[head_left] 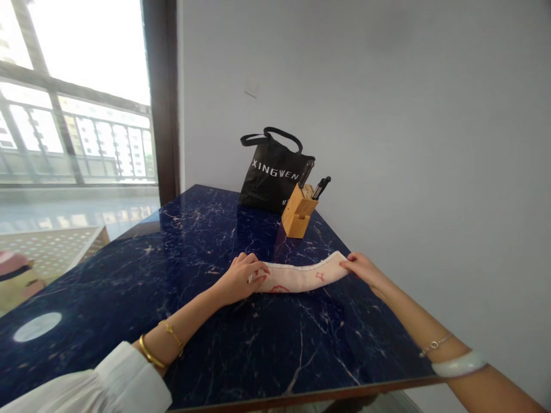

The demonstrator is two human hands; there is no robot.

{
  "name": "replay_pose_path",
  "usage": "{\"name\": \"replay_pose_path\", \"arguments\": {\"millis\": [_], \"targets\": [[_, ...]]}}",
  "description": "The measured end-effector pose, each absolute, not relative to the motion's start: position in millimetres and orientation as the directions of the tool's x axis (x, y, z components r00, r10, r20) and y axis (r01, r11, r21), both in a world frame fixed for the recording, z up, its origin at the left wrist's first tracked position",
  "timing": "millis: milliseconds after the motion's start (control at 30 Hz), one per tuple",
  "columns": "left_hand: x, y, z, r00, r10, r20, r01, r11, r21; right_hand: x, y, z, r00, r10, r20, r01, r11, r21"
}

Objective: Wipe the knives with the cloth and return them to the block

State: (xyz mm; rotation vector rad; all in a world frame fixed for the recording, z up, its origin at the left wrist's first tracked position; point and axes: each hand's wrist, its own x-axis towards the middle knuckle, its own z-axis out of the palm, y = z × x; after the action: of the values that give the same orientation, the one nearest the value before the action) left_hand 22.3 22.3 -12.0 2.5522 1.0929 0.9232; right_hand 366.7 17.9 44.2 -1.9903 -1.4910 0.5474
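Observation:
A white cloth (301, 276) with red marks lies folded into a long narrow strip on the dark blue marble table (181, 287). My left hand (241, 278) is closed on the strip's left end, fingers curled over it. At the right end, my right hand (364, 269) pinches the cloth between its fingertips. Both hands rest low on the tabletop, the strip stretched between them.
Behind the cloth stands a wooden knife block (299, 209) with black-handled knives, and behind that a black tote bag (273, 172) against the grey wall. A large window is at the left. The table's front edge runs along the bottom.

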Motion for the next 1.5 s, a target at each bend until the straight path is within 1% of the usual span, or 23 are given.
{"name": "replay_pose_path", "arguments": {"millis": [33, 100, 167, 200, 267, 333, 400, 467, 533, 600, 700, 733, 800, 900, 967, 1033, 1133, 1233, 1300, 1433, 1500], "targets": [[23, 21, -12, 0.556, 0.696, 0.454, 0.562, -0.717, 0.412, 360, 19, 52, 0.28, 0.952, 0.126, 0.737, -0.129, -0.664], [23, 19, -12, 0.599, 0.677, 0.428, 0.548, -0.736, 0.397, 340, 21, 68, 0.224, 0.924, 0.31, 0.798, 0.008, -0.602], [24, 18, -12, 0.615, 0.673, 0.411, 0.543, -0.74, 0.398, 313, 20, 80, 0.129, 0.904, 0.407, 0.844, 0.115, -0.524], [23, 18, -11, 0.613, 0.675, 0.411, 0.538, -0.738, 0.408, 297, 19, 84, 0.083, 0.901, 0.426, 0.862, 0.15, -0.485], [23, 20, -11, 0.588, 0.686, 0.428, 0.532, -0.727, 0.435, 262, 16, 87, 0.003, 0.902, 0.431, 0.91, 0.176, -0.374], [21, 25, -12, 0.537, 0.707, 0.459, 0.534, -0.707, 0.464, 227, 12, 83, -0.094, 0.885, 0.456, 0.951, 0.216, -0.224], [19, 32, -16, 0.454, 0.738, 0.499, 0.523, -0.674, 0.522, 197, 10, 71, -0.213, 0.856, 0.471, 0.949, 0.296, -0.108], [17, 40, -23, 0.359, 0.783, 0.509, 0.477, -0.622, 0.621, 173, 8, 54, -0.298, 0.852, 0.431, 0.934, 0.353, -0.051], [15, 47, -31, 0.285, 0.832, 0.477, 0.425, -0.555, 0.715, 157, 7, 37, -0.367, 0.851, 0.375, 0.912, 0.409, -0.034], [13, 52, -36, 0.243, 0.859, 0.45, 0.409, -0.511, 0.756, 150, 4, 23, -0.416, 0.834, 0.362, 0.886, 0.461, -0.044], [11, 56, -39, 0.201, 0.862, 0.465, 0.432, -0.504, 0.748, 154, -5, 17, -0.442, 0.8, 0.407, 0.856, 0.511, -0.075], [11, 56, -38, 0.192, 0.859, 0.474, 0.451, -0.506, 0.735, 160, -9, 18, -0.448, 0.787, 0.424, 0.851, 0.521, -0.066], [11, 57, -37, 0.186, 0.853, 0.488, 0.494, -0.511, 0.704, 173, -16, 21, -0.489, 0.761, 0.426, 0.843, 0.538, 0.007], [13, 55, -35, 0.202, 0.849, 0.489, 0.536, -0.513, 0.67, 195, -23, 19, -0.567, 0.747, 0.347, 0.821, 0.545, 0.17], [14, 53, -35, 0.227, 0.848, 0.478, 0.54, -0.518, 0.663, 207, -22, 12, -0.577, 0.754, 0.314, 0.816, 0.52, 0.251], [16, 51, -33, 0.258, 0.848, 0.463, 0.547, -0.523, 0.653, 218, -16, 4, -0.549, 0.767, 0.331, 0.832, 0.465, 0.303], [17, 48, -31, 0.299, 0.844, 0.446, 0.566, -0.533, 0.629, 239, 2, -4, -0.485, 0.793, 0.369, 0.867, 0.38, 0.322], [17, 46, -27, 0.31, 0.848, 0.43, 0.574, -0.528, 0.626, 270, 26, -6, -0.412, 0.827, 0.382, 0.902, 0.313, 0.296], [17, 46, -26, 0.316, 0.853, 0.416, 0.575, -0.52, 0.631, 292, 44, -6, -0.358, 0.853, 0.381, 0.929, 0.281, 0.242], [18, 47, -28, 0.348, 0.848, 0.4, 0.582, -0.529, 0.617, 322, 75, -6, -0.226, 0.893, 0.39, 0.974, 0.212, 0.079], [17, 49, -30, 0.357, 0.846, 0.397, 0.584, -0.534, 0.612, 325, 85, -6, -0.184, 0.9, 0.395, 0.982, 0.187, 0.032]]}}
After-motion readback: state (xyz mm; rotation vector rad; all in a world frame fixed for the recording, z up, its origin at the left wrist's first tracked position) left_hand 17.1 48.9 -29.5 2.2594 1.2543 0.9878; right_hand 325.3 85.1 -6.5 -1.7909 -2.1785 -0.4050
